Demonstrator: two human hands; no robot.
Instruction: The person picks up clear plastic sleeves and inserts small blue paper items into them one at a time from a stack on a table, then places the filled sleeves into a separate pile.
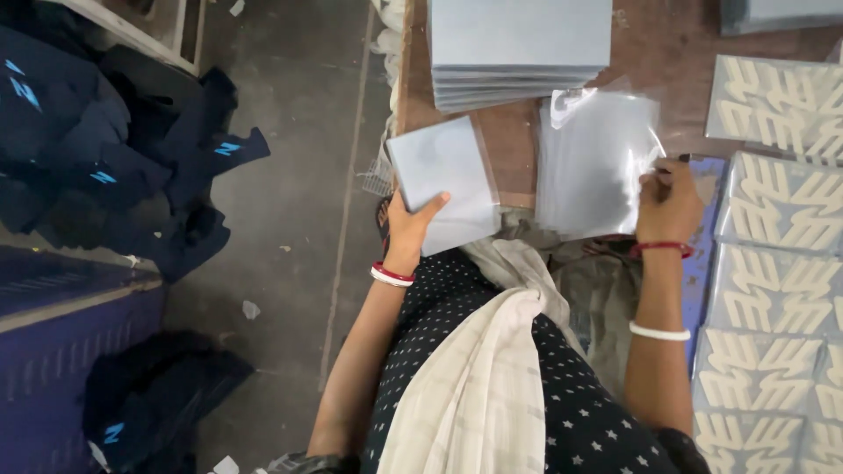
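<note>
Spanning the view: brown worktable (509, 140) beside grey concrete floor (299, 175).

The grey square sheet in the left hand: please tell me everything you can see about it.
The grey square sheet is flat, thin and matte, like card or plastic film, with a clear edge on its right side. It tilts slightly, held over the wooden table edge. The left hand grips its lower corner, thumb on top.

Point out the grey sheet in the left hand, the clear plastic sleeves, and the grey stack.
grey sheet (443, 171): head view, centre of its face.
clear plastic sleeves (590, 162): head view, middle of top sleeve.
grey stack (518, 35): head view, top sheet.
</note>
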